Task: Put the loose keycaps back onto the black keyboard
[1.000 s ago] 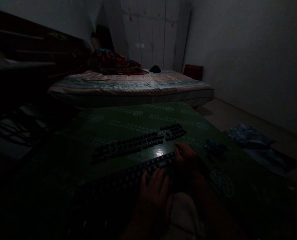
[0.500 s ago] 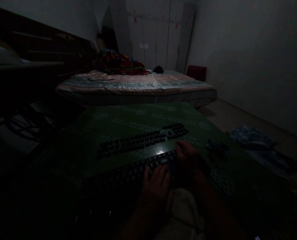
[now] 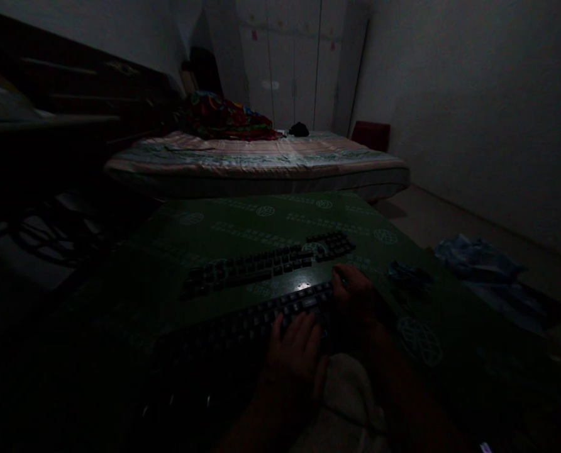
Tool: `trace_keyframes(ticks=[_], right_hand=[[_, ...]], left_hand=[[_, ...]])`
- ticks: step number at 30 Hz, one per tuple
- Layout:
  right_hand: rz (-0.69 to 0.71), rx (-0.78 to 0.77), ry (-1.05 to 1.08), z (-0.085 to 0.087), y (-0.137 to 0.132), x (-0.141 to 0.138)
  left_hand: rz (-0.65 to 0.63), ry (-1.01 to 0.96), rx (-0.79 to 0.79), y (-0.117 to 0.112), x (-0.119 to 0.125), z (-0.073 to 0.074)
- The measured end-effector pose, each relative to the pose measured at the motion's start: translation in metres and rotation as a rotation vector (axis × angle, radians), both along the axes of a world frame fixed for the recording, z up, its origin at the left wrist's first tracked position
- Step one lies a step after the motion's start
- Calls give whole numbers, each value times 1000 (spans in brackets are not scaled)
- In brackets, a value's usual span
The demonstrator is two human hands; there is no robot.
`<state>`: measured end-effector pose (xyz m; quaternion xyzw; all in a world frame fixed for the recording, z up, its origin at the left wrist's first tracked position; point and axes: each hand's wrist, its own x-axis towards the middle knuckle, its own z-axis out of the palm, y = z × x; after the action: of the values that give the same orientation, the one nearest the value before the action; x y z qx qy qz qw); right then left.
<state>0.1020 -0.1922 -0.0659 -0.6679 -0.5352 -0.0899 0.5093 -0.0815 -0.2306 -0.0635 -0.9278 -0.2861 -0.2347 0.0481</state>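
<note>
A dark keyboard (image 3: 243, 327) lies at a slant on the green tabletop, its near side lost in shadow. My left hand (image 3: 294, 352) rests flat on it with fingers stretched out, near its right part. Over the keyboard's right end, my right hand (image 3: 353, 292) is closed, thumb and fingers drawn together; whatever they hold is too dark to make out. Beyond the keyboard, loose black keycaps (image 3: 252, 267) lie in rows, with a further block of keycaps (image 3: 332, 245) at their right end.
The green table (image 3: 228, 217) carries a small dark bundle (image 3: 409, 275) to the right. Pale cloth (image 3: 351, 402) lies below my hands. A bed (image 3: 261, 160) with a red patterned blanket (image 3: 228, 116) stands beyond. Crumpled bluish fabric (image 3: 478, 261) is at right. The room is very dim.
Almost nothing differs. Both hands keep their places at the keyboard, and the keycap rows have not moved. The view has shifted very slightly.
</note>
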Motion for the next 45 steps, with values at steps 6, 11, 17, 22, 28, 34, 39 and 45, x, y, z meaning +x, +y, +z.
trace_keyframes(ticks=[6,11,17,22,28,34,39,45], right_hand=[[-5,28,-5,0,1,0],[-18,48,-32,0,2,1],[7,33,-19,1,2,1],[-13,26,-1,1,1,0],[-6,2,17,-1,0,-1],[5,-2,27,-1,0,1],[-2,-10,-1,-2,0,4],[-1,-37,24,-1,-1,3]], left_hand=[[16,-43,28,0,3,-9],[2,-73,99,2,2,-10],[-8,16,91,3,-1,-3],[7,-45,97,1,1,-2],[-16,-42,115,3,2,-6],[5,-88,106,2,3,-11],[3,-9,70,0,0,-1],[-7,-32,94,2,2,-8]])
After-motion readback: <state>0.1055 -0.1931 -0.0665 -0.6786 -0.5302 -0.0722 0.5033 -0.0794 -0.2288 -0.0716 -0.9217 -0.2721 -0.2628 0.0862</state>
